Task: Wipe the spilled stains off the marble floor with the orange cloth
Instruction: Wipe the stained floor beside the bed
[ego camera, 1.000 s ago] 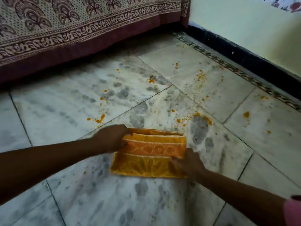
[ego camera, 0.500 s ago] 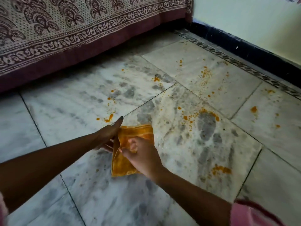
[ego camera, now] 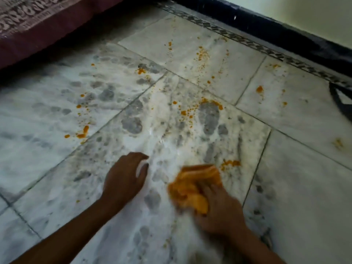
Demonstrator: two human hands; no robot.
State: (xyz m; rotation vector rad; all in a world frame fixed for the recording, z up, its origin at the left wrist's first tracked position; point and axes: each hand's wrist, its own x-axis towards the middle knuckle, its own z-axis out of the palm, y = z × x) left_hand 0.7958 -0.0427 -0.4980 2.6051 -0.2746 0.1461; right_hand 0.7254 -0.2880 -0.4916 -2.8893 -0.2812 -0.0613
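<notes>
The orange cloth [ego camera: 192, 185] lies bunched on the white and grey marble floor [ego camera: 57, 149], blurred by motion. My right hand [ego camera: 221, 208] presses down on its near side and grips it. Just beyond the cloth is an orange stain [ego camera: 229, 163]. More orange stains sit further out: a cluster [ego camera: 190, 111] in the middle, streaks [ego camera: 82, 132] to the left, specks [ego camera: 202, 54] on the far tile and a spot [ego camera: 259, 89] at the right. My left hand [ego camera: 125, 178] rests on the floor left of the cloth, fingers spread, holding nothing.
A maroon patterned bedspread [ego camera: 38, 21] hangs down along the far left. A black skirting [ego camera: 285, 33] and a patterned floor border [ego camera: 247, 42] run along the wall at the right. A dark object [ego camera: 341, 98] shows at the right edge.
The flat cloth was folded over by both hands, then bunched. My right hand has carried it to the right, near the lower stain. My left hand has let go and rests on the floor.
</notes>
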